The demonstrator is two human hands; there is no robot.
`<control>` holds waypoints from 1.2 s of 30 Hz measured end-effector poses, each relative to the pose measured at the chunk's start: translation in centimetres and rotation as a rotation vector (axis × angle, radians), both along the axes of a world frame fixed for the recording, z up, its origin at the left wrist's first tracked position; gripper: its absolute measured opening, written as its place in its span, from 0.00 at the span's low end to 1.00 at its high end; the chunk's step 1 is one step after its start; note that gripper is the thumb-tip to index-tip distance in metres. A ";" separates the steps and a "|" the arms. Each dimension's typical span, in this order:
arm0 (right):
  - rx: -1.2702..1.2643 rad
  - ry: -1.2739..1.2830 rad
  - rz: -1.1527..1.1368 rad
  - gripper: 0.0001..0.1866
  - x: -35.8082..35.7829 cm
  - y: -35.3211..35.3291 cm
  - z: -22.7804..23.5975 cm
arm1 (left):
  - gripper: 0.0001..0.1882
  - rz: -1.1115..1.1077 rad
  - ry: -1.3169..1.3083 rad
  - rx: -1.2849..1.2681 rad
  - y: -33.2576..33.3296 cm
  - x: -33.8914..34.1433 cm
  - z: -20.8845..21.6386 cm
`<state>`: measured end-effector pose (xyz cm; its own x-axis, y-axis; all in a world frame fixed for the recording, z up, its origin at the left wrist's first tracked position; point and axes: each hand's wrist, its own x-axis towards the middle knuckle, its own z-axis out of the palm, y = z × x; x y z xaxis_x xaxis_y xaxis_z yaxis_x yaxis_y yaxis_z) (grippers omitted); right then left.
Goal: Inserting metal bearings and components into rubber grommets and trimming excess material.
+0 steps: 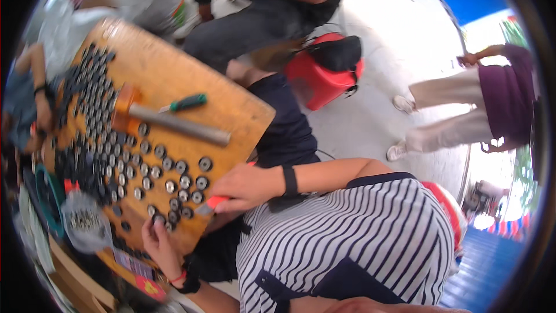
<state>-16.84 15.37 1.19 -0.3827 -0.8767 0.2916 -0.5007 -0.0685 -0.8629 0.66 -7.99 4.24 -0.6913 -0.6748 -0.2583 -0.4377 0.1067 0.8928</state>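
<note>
My right hand (246,188) is closed around an orange-red handled knife (216,202), its short grey blade angled toward the near edge of the wooden table (231,101). To its lower left, my left hand (161,246) has its fingertips pinched at a small round black part (158,219); the fingers partly cover it. Many similar black rings with pale metal centres (185,181) lie spread over the table, close to both hands. A hammer (179,124) with an orange head and grey shaft rests beyond them, beside a green-handled screwdriver (188,102).
A clear bag of small metal pieces (87,223) stands at the table's left edge. Another person's arm (41,101) reaches in at far left; a seated person (260,20) is across the table. A red stool (315,78) holds a black bag. Someone stands at right (504,104).
</note>
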 end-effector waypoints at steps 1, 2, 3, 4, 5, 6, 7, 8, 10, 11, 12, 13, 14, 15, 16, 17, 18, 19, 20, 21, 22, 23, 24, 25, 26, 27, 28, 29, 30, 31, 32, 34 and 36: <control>-0.005 -0.018 0.002 0.17 0.0 -0.1 -0.1 | 0.15 -0.032 0.014 -0.086 -1.4 0.4 -0.9; -0.018 0.004 -0.040 0.18 -0.1 0.0 -0.6 | 0.15 -0.065 -0.028 -0.109 -2.2 0.1 -1.3; -0.035 -0.010 -0.085 0.19 -0.5 0.4 -0.2 | 0.15 -0.095 -0.071 -0.137 -2.9 -0.3 -1.5; -0.031 -0.037 -0.126 0.18 -0.9 0.9 -0.2 | 0.14 -0.133 -0.145 -0.171 -3.0 -1.0 -1.4; -0.028 -0.066 -0.169 0.18 -1.3 1.5 -0.1 | 0.13 -0.180 -0.176 -0.183 -3.5 -1.4 -1.7; -0.028 -0.042 -0.206 0.18 -1.8 2.0 -0.2 | 0.13 -0.207 -0.161 -0.198 -3.8 -2.0 -2.6; -0.012 -0.160 -0.262 0.18 -2.1 2.3 -0.7 | 0.13 -0.221 -0.148 -0.216 -4.1 -2.0 -3.4; 0.000 -0.277 -0.330 0.19 -2.6 2.9 -1.1 | 0.13 -0.232 -0.145 -0.213 -4.1 -2.7 -3.4; 0.000 -0.597 -0.293 0.20 -3.0 2.1 -1.9 | 0.12 -0.236 -0.158 -0.314 -5.3 -0.9 -3.3; 0.007 -0.925 -0.296 0.21 -3.3 2.3 -2.6 | 0.11 -0.218 -0.101 -0.272 -4.7 -2.5 -3.0; -0.014 -0.855 -0.309 0.23 -3.5 2.6 -3.3 | 0.17 -0.276 -0.135 -0.255 -4.0 -3.4 -2.1; 0.048 -0.825 -0.322 0.23 -3.7 2.6 -2.6 | 0.22 -0.312 -0.173 -0.243 -1.9 -4.3 0.8; 0.047 -0.846 -0.321 0.23 -3.8 2.6 -2.6 | 0.23 -0.322 -0.199 -0.232 -2.6 -4.2 0.4; 0.046 -0.867 -0.321 0.23 -3.8 2.5 -2.7 | 0.24 -0.332 -0.225 -0.221 -3.2 -4.2 -0.1; 0.057 -0.887 -0.296 0.23 -3.9 2.4 -2.8 | 0.25 -0.298 -0.250 -0.270 -2.3 -4.5 0.8; 0.063 -0.910 -0.273 0.23 -3.9 2.4 -3.0 | 0.24 -0.305 -0.274 -0.270 -2.1 -4.6 1.5; 0.040 -0.912 -0.248 0.24 -4.0 2.4 -3.2 | 0.24 -0.316 -0.241 -0.271 -2.0 -5.8 1.2; 0.053 -0.938 -0.232 0.25 -3.9 2.4 -2.7 | 0.24 -0.345 -0.226 -0.304 -2.2 -6.6 1.2; 0.033 -0.928 -0.231 0.24 -3.8 2.3 -2.8 | 0.25 -0.370 -0.213 -0.337 -2.3 -7.3 1.1; 0.015 -0.921 -0.226 0.24 -4.0 2.2 -3.1 | 0.25 -0.393 -0.203 -0.370 -2.4 -7.8 1.0; 0.014 -0.912 -0.223 0.24 -4.0 2.1 -3.1 | 0.25 -0.409 -0.203 -0.403 -2.6 -7.9 0.8; 0.021 -0.914 -0.228 0.25 -3.9 2.0 -3.1 | 0.25 -0.420 -0.208 -0.435 -2.8 -7.8 0.7; 0.030 -0.920 -0.228 0.25 -3.7 1.8 -3.2 | 0.25 -0.428 -0.218 -0.467 -3.0 -7.5 0.5; 0.042 -0.922 -0.199 0.25 -3.5 1.8 -3.3 | 0.25 -0.419 -0.238 -0.495 -3.2 -6.5 0.3; 0.045 -0.909 -0.231 0.25 -3.6 1.9 -3.3 | 0.25 -0.412 -0.264 -0.530 -3.7 -5.7 0.1; 0.049 -0.899 -0.255 0.25 -3.6 1.9 -3.4 | 0.25 -0.399 -0.297 -0.564 -4.1 -4.5 0.1; 0.055 -0.876 -0.250 0.24 -3.4 1.5 -3.2 | 0.27 -0.400 -0.409 -0.485 -4.5 -3.9 0.0; 0.062 -0.858 -0.237 0.23 -3.4 1.6 -2.8 | 0.10 -0.187 -0.317 -0.546 -5.8 -2.9 -3.9; 0.076 -0.895 -0.252 0.23 -3.3 1.7 -2.4 | 0.10 -0.184 -0.160 -0.476 -7.9 -0.5 -6.9; 0.084 -0.931 -0.301 0.22 -3.5 2.1 -2.1 | 0.12 -0.236 -0.150 -0.528 -6.5 -2.4 -5.6; 0.088 -0.908 -0.296 0.22 -3.6 2.3 -2.0 | 0.12 -0.178 -0.075 -0.482 -5.3 -3.1 -4.5; 0.114 -0.871 -0.283 0.21 -3.8 2.4 -2.5 | 0.12 -0.194 -0.135 -0.633 -5.7 -2.2 -5.3; 0.141 -0.861 -0.313 0.21 -3.8 2.4 -2.9 | 0.12 -0.189 -0.116 -0.651 -4.8 -2.5 -4.0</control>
<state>-20.69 17.75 -1.73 -0.6428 -0.7028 -0.3048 0.3389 0.0959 -0.9359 -1.85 -12.82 0.28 -0.8048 -0.5882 0.0798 -0.4474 0.6894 0.5697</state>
